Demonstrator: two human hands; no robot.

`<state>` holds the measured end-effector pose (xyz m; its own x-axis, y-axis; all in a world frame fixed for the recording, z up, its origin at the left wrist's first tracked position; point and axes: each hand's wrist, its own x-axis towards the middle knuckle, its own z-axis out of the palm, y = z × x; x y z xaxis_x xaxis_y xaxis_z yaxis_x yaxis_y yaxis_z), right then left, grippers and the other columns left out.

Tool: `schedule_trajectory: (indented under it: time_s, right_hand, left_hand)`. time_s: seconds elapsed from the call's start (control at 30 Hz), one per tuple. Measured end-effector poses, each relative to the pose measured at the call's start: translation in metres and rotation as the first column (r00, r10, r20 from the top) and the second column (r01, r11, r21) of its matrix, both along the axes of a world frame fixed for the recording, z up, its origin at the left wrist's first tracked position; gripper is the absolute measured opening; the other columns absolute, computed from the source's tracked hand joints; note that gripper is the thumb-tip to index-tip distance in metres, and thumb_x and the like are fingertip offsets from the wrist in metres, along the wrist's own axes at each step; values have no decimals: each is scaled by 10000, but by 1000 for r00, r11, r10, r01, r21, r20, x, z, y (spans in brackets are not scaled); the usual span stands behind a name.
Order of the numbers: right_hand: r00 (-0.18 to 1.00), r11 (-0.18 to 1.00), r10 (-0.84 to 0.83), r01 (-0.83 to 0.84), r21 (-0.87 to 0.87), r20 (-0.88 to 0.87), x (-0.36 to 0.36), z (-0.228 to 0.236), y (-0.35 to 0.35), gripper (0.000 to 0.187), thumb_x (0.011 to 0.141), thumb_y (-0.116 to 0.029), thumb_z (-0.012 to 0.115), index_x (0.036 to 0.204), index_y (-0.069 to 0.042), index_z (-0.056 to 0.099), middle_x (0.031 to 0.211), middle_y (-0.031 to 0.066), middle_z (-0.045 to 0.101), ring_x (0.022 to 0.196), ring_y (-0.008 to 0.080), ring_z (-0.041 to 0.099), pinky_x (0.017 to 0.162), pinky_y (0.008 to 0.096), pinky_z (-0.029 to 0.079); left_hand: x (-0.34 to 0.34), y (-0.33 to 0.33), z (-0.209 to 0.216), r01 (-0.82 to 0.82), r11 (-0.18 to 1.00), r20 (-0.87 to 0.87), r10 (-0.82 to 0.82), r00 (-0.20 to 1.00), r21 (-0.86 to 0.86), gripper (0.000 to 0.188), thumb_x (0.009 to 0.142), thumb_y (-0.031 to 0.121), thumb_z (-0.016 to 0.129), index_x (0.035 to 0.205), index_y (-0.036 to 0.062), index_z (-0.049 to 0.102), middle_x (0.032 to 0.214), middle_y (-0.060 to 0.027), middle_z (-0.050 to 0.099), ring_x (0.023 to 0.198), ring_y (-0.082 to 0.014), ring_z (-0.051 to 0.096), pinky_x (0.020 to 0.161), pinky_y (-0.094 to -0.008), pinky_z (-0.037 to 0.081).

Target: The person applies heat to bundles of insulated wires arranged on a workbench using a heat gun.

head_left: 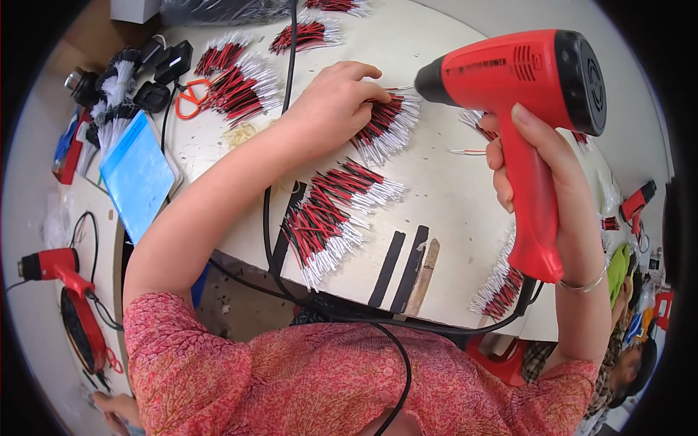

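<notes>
My right hand is wrapped round the handle of a red heat gun with black nozzle and rear cap, held up over the table's right side. The nozzle points left, toward my left hand. My left hand's fingers are bent and closed at the upper edge of a bundle of red and black wires with white ends. A thin white end shows between those fingers and the nozzle; the fingertips are partly hidden. Nearer me lies a spread of similar wires.
More wire bundles lie at the back left beside orange-handled scissors and a blue booklet. A black cable crosses the table. Dark tape strips mark the front edge. Another heat gun is at far left; a person sits right.
</notes>
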<state>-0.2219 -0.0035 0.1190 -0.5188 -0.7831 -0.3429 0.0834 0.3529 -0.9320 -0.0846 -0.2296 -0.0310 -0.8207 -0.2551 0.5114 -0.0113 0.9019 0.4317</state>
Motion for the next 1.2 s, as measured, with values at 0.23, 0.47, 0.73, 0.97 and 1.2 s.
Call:
schedule_trajectory:
  time_s: [0.23, 0.47, 0.73, 0.97, 1.2]
  right_hand:
    - [1000, 1000, 21, -21, 10, -7, -4, -1, -5, 531, 922, -477, 708, 1118, 11, 629, 801, 56, 634, 593, 87, 592, 538, 222, 447]
    - [999, 999, 43, -43, 20, -14, 11, 6, -9, 483, 1001, -405, 620, 1159, 52, 632, 783, 54, 627, 534, 71, 543, 490, 200, 402]
    - [998, 998, 54, -54, -11, 24, -4, 2, -12, 513, 924, -471, 717, 1105, 0, 629, 796, 56, 645, 576, 86, 579, 535, 219, 448]
    - [1000, 1000, 0, -1, -21, -10, -17, -2, -13, 489, 927, -461, 717, 1093, -9, 630, 813, 60, 648, 585, 93, 589, 547, 225, 458]
    - [999, 999, 49, -49, -2, -21, -14, -3, -7, 475, 934, -449, 713, 1096, -10, 630, 813, 59, 645, 585, 95, 587, 550, 226, 460]
  left_hand:
    - [2, -1, 1, 4, 1000, -26, -4, 1000, -4, 253, 867, 41, 580, 1050, 36, 755, 1269, -173, 655, 1249, -352, 555, 1098, -439, 421]
    - [5, -3, 3, -8, 1000, -24, 8, 1000, 9, 220, 866, 51, 574, 991, 28, 755, 1218, -167, 678, 1207, -348, 582, 1071, -443, 437]
    - [6, -3, 5, 6, 1000, -28, -6, 1000, 19, 214, 857, 38, 566, 964, 16, 749, 1167, -179, 694, 1164, -358, 605, 1051, -445, 452]
    - [9, -5, 10, 2, 999, 119, -6, 993, 32, 193, 913, 40, 582, 1063, 34, 703, 1308, -135, 626, 1275, -331, 538, 1096, -425, 436]
    - [10, -4, 14, -16, 999, 123, 9, 992, 50, 188, 930, 50, 581, 1072, 40, 705, 1316, -126, 622, 1284, -322, 541, 1099, -413, 434]
